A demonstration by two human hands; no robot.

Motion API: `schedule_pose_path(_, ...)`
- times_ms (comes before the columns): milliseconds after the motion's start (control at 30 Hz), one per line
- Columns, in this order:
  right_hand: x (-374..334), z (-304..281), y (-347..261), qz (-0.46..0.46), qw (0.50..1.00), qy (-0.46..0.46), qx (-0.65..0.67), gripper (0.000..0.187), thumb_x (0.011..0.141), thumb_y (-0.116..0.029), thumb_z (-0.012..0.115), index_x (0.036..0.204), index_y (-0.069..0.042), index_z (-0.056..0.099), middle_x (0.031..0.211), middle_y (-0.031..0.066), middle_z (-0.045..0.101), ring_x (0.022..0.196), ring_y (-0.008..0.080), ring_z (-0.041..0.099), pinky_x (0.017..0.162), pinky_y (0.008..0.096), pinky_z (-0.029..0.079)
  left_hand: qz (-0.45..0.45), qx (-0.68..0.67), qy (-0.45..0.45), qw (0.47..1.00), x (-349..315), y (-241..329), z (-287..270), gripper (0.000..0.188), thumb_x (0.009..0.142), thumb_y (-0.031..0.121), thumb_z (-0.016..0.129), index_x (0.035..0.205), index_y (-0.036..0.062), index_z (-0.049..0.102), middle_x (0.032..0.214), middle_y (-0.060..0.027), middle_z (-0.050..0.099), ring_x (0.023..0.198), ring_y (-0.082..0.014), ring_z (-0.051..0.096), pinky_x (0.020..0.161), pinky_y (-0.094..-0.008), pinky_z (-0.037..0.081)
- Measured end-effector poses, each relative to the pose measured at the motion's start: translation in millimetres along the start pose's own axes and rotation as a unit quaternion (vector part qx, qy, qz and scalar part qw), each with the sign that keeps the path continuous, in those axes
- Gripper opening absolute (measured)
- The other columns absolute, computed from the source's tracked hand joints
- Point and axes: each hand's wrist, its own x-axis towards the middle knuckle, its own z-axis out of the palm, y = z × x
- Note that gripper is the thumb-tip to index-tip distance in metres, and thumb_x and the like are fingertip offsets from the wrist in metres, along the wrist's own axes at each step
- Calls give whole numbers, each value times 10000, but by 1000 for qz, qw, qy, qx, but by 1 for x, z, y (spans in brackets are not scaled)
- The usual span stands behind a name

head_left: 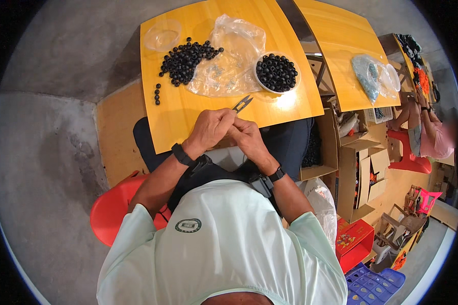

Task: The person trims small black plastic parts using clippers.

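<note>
We've got the L hand & R hand together at centre frame, at the near edge of the bench, fingers bent in & meeting; can't tell if they grip anything, b/c the tips are mostly hidden. The snips show just past the L hand, angled up & right over the bench; can't tell if they're held or just lying there. Either way, so near the fingers they're prob. handy w/o a reach. Loose beads lie heaped, upper left of frame, w/ a few in a line below; spread flat like that, they're prob. easy to pick singly. More beads fill the bowl, upper centre; its wall likely stops them rolling off. The clear bag lies betw. heap & bowl, w/ bits in or on it too small to ID. A clear tub sits at the bench's far left corner, prob. there to leave room by the hands.
</note>
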Motion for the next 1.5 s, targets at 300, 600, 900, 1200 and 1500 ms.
schedule_pose_path(300, 4, -1, 14, -118, 979, 54, -154, 186, 923, -112, 622, 994, 59, 639, 776, 67, 618, 731, 143, 567, 642, 291, 472, -7, -85, 26, 996, -2, -16, 14, 329, 959, 201, 480, 988, -67, 670, 818, -113, 692, 774, -136, 641, 704, -264, 504)
schedule_pose_path(600, 0, -2, 5, -60, 991, 46, -110, 209, 939, -158, 621, 998, 39, 661, 784, 45, 624, 610, 83, 538, 521, 254, 457, -25, -116, 22, 993, 1, -9, 14, 325, 936, 220, 526, 931, -60, 692, 755, -99, 687, 738, -108, 631, 665, -271, 506)
schedule_pose_path(900, 8, -6, 11, -152, 971, 53, -176, 200, 951, -155, 606, 1014, 22, 672, 785, 48, 640, 665, 71, 546, 582, 268, 466, -22, -152, 38, 987, 6, -18, 18, 344, 942, 238, 524, 974, -61, 690, 751, -59, 672, 717, -90, 607, 633, -255, 492)
schedule_pose_path(1200, 8, -16, 12, 56, 923, -9, 380, 299, 989, -299, 571, 1142, -47, 619, 939, -7, 603, 799, 95, 527, 669, 239, 432, 78, -68, 14, 994, 0, 4, -8, 340, 803, 59, 735, 1126, -14, 660, 825, 20, 619, 637, -44, 481, 562, -210, 413)
schedule_pose_path(1500, 1, -15, 15, 88, 910, -39, 404, 288, 999, -304, 546, 1149, -65, 604, 944, -12, 594, 798, 79, 514, 618, 228, 441, 97, 16, 5, 995, -3, 12, -20, 257, 760, 31, 756, 1011, 4, 709, 731, -37, 584, 628, -80, 527, 548, -236, 424)
